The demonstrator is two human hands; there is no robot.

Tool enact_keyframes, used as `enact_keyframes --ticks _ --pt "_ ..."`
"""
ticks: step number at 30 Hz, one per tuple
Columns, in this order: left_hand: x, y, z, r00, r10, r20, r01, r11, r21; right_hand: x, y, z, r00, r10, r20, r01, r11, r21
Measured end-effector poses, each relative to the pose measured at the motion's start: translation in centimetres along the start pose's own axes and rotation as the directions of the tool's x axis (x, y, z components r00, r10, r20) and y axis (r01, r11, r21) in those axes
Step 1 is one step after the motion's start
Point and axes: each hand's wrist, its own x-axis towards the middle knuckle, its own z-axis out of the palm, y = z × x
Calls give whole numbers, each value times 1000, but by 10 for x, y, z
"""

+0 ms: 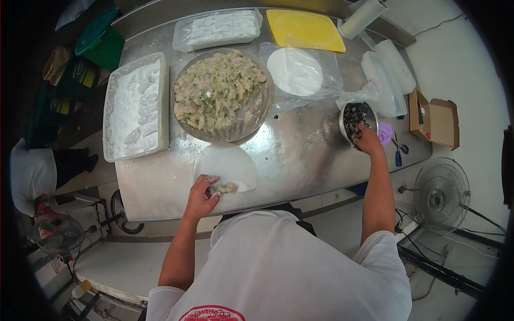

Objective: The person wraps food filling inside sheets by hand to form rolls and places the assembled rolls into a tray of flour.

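A round white wrapper (222, 160) lies near the table's front edge with a small lump of filling (228, 188) on its lower part. My left hand (205, 193) is beside the lump, its fingers curled and dusted white; whether they pinch anything is hidden. Over on the right, my right hand (365, 138) reaches into a metal bowl of dark pieces (354, 119), fingertips among the pieces and partly hidden. Behind the wrapper stands a large bowl of chunky pale filling (219, 88) with green bits.
At the left is a tray of white-floured rolls (136, 107). Farther back are another floured tray (218, 30), a yellow board (306, 30) and a stack of white rounds (294, 71) on plastic. An open cardboard box (443, 123) and a fan (440, 197) are at the right.
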Motion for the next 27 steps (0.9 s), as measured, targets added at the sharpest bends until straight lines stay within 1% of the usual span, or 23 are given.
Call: enact_keyframes --ticks 1,4,5,7,8,9,10,14,16,17,19,20,22,23,24,25,26,27 --pt "0 0 0 1000 -4 -2 4 1000 -3 1 0 0 1000 1 28 -2 1000 28" --pt "-1 -2 0 1000 -16 7 16 1000 22 -1 -1 0 999 7 36 -8 1000 24" --pt "-1 -2 0 1000 -17 7 16 1000 22 5 11 8 999 7 36 -8 1000 24" --pt "-1 -1 0 999 -43 10 43 999 -10 13 23 19 998 -35 54 20 965 261" --pt "-1 -2 0 999 -44 8 44 999 -10 12 24 20 998 -37 53 22 965 261" --pt "-1 -2 0 999 -39 8 39 999 -10 10 26 22 995 -9 95 -33 901 433" --pt "-1 -2 0 999 -34 7 34 999 -10 7 22 20 990 11 141 -93 804 588" --pt "-2 -2 0 998 -60 21 61 998 -36 1 8 16 991 30 128 -99 805 585" --pt "-2 -3 -1 997 -68 25 69 996 -53 3 4 14 995 101 22 -98 867 488" --pt "-2 -3 -1 997 -68 23 69 996 -53 2 3 12 995 99 21 -97 867 488" --pt "-2 -3 -1 997 -69 21 70 995 -66 0 -1 7 973 221 -69 -148 825 546" --pt "-3 -4 0 997 -71 19 72 995 -68 -4 -3 4 973 219 -68 -147 826 544" --pt "-2 -7 1 1000 -6 16 6 999 -32 -15 -8 -4 926 209 -316 -4 839 543" --pt "0 -5 0 1000 -17 4 17 999 -30 -23 -21 -12 930 195 -310 5 840 543" --pt "0 -2 -1 999 -1 37 1 1000 -17 -35 -42 -19 940 196 -277 71 683 726" --pt "-1 1 -2 998 8 67 -8 1000 -2 -46 -64 -16 954 187 -234 119 480 869" --pt "-2 -1 -2 999 -19 42 19 1000 8 -54 -84 -5 973 82 -217 166 407 898" --pt "-2 -4 1 997 72 34 -74 996 44 -64 -106 6 978 -25 -206 203 328 923"
